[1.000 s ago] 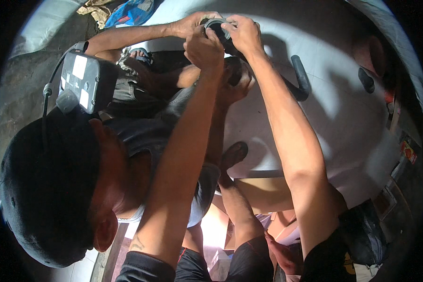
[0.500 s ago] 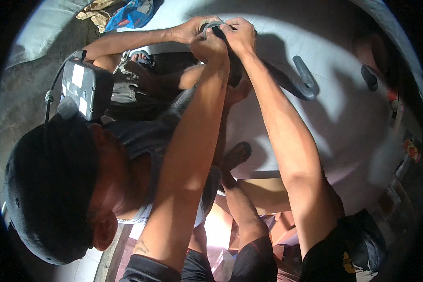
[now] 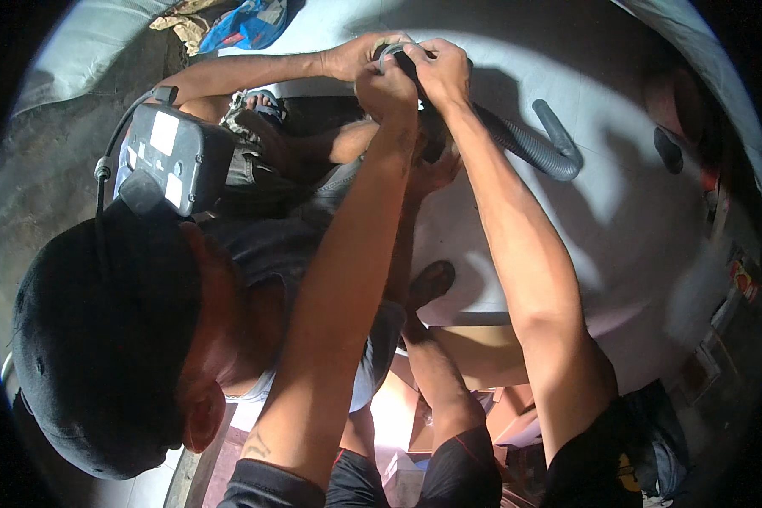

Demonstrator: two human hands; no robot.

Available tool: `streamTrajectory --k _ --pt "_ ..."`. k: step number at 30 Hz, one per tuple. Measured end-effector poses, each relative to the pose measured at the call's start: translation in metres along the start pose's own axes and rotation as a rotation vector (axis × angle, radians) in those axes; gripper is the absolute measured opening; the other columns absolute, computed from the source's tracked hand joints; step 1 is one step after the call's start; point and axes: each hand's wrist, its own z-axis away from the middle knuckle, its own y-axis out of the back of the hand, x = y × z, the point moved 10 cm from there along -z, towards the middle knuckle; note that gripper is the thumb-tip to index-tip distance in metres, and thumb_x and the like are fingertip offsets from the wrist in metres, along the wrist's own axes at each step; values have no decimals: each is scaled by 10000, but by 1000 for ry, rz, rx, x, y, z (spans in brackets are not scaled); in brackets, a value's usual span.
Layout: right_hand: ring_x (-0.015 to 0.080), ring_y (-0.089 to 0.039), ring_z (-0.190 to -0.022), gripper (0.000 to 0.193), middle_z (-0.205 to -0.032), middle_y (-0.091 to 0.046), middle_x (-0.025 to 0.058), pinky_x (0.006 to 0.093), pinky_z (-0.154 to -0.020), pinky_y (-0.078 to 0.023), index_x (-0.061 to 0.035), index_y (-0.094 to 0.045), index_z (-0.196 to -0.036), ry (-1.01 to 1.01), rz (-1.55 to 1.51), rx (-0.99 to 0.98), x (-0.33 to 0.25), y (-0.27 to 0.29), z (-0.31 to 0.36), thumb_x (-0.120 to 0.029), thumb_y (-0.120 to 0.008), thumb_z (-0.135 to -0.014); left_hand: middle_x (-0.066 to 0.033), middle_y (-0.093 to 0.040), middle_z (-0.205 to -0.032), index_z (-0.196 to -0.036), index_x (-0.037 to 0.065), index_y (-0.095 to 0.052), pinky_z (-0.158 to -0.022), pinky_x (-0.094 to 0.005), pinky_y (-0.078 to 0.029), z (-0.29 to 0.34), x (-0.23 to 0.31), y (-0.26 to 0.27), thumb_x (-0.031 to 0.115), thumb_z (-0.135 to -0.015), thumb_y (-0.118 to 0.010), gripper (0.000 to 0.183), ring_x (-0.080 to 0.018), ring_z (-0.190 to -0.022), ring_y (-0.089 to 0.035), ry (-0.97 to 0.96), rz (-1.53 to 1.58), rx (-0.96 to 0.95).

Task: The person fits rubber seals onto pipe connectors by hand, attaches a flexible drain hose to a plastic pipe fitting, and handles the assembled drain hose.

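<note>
A pale grey ring (image 3: 387, 52), thin and curved, lies along the rim of a dark round piece (image 3: 409, 69) at the top of the view. My left hand (image 3: 387, 90) grips the ring's near side with its fingers curled. From the right, my right hand (image 3: 443, 71) pinches the same rim between thumb and fingers. A co-worker's hand (image 3: 351, 57) reaches in from the left and steadies the far side. The co-worker's other hand (image 3: 436, 168) is lower down, below the dark piece. My hands and forearms hide most of that piece.
A ribbed dark hose (image 3: 540, 151) bends across the pale floor right of my hands. The co-worker, in a dark cap (image 3: 102, 339) with a box-shaped device (image 3: 178, 157), leans in at left. A cardboard box (image 3: 474, 351) stands below; a blue bag (image 3: 245, 27) lies far left.
The co-worker's head, device and reaching arm sit slightly farther right in the picture. My hands have shifted a little right, still on the ring. Less of the ring shows now.
</note>
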Motion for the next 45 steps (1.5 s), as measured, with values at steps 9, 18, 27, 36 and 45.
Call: streamTrajectory --k 9,18,27,36,45 --pt "273 -690 -767 279 -849 -714 164 362 -731 -522 -17 -720 -898 -19 -171 22 7 2 -7 -255 -776 -766 -180 -649 -891 -891 50 -724 -671 -493 -445 23 91 -5 287 -808 -673 256 -381 -810 -603 -959 -544 2" --pt "299 -669 -861 395 -952 -701 148 399 -796 -510 -47 -659 -1089 -30 -189 -33 10 5 -2 -271 -770 -783 -97 -576 -1098 -1179 0 -566 -886 -333 -453 9 91 -90 462 -834 -653 583 -176 -1038 -557 -1054 -252 -1764" --pt "334 -590 -1031 346 -1124 -598 162 423 -904 -471 -85 -615 -1194 406 87 36 -29 65 50 -130 -649 -852 -189 -587 -1044 -1172 -49 -493 -782 -385 -488 46 40 26 226 -958 -530 351 -267 -954 -626 -486 -256 -60" --pt "334 -517 -1167 319 -1274 -519 135 419 -992 -431 -169 -694 -1142 614 314 -153 -49 43 57 -156 -711 -824 -156 -626 -1055 -1262 -66 -426 -730 -271 -537 61 22 5 275 -1024 -448 416 -194 -911 -661 -55 382 -311" --pt "279 -559 -1097 243 -1186 -593 74 437 -974 -378 -193 -742 -1048 589 325 -100 -38 28 47 -178 -712 -807 -108 -700 -728 -908 -43 -702 -642 -298 -502 21 18 8 244 -873 -666 291 -163 -663 -660 -177 2 -159"
